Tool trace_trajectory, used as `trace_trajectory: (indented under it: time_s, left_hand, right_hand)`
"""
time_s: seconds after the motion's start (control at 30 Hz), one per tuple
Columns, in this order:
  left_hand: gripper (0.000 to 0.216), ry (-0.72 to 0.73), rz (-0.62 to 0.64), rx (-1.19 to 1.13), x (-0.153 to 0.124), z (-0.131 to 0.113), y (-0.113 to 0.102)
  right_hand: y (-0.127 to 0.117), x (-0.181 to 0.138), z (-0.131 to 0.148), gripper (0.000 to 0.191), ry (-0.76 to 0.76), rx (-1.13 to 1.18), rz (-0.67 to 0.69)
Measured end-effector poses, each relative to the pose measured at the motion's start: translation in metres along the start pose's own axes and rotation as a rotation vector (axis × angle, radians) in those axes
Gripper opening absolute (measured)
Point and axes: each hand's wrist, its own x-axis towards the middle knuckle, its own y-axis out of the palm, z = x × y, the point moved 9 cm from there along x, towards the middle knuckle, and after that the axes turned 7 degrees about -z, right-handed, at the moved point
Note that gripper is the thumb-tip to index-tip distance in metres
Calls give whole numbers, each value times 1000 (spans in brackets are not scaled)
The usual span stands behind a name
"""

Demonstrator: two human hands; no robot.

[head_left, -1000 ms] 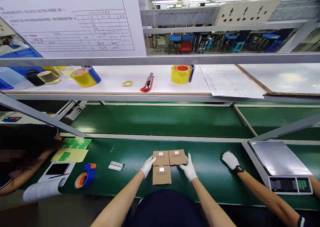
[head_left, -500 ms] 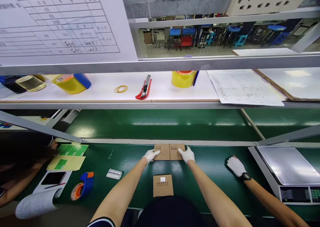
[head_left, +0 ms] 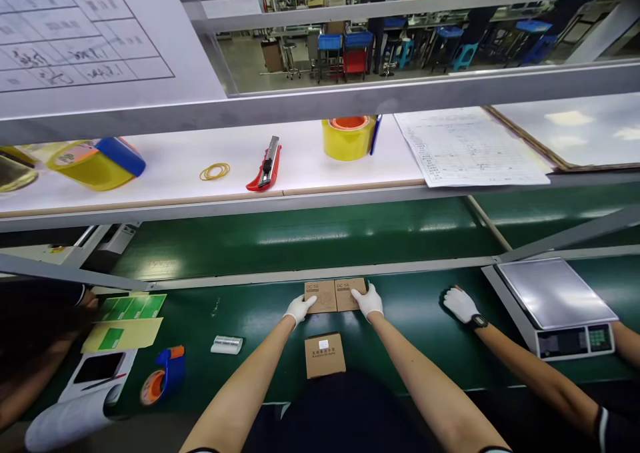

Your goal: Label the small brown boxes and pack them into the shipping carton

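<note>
Two small brown cardboard boxes (head_left: 335, 295) stand side by side on the green bench mat (head_left: 410, 346), close to the grey rail. My left hand (head_left: 299, 308), in a white glove, presses against the left box's end. My gloved right hand (head_left: 369, 300) presses against the right box's end, so the pair is squeezed between both hands. A third brown box (head_left: 325, 355) with a white label lies flat on the mat nearer to me, between my forearms, untouched.
A co-worker's gloved hand with a watch (head_left: 463, 304) rests on the mat at right, beside a scale (head_left: 553, 304). At left lie a tape dispenser (head_left: 163, 375), a silver packet (head_left: 227, 344) and green label sheets (head_left: 131, 308). The shelf holds a red cutter (head_left: 265, 165), tape rolls and papers.
Both hands pushed the two boxes away from me toward the rail and stood them up, leaving the third box behind. The view has tilted down slightly.
</note>
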Motion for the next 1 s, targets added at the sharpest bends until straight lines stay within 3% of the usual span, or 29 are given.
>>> trace_trajectory:
  time_s: [0.1, 0.2, 0.3, 0.37, 0.43, 0.53, 0.63, 1.0]
  left_hand:
    - [86, 82, -198, 91, -28, -5, -16]
    - [72, 374, -344, 258, -82, -15, -12]
    - [63, 733, -236, 517, -139, -15, 35]
    - [87, 839, -93, 684, -160, -1, 71]
    - [119, 866, -14, 831, -166, 13, 95]
    - [113, 857, -30, 971, -158, 22, 104]
    - [103, 888, -51, 1010, -152, 20, 98]
    - [100, 884, -32, 969, -145, 22, 59]
  right_hand:
    - [-9, -8, -31, 101, 20, 182, 34]
    - [-31, -37, -89, 105, 104, 334, 40]
    - [-59, -78, -154, 119, 188, 404, 5]
    - [-71, -102, -185, 116, 212, 440, -14]
    - [-75, -117, -204, 104, 219, 468, -7]
    - [-73, -123, -211, 92, 212, 478, 15]
    - [-67, -120, -208, 88, 196, 466, 20]
    - [-51, -121, -223, 77, 183, 448, -32]
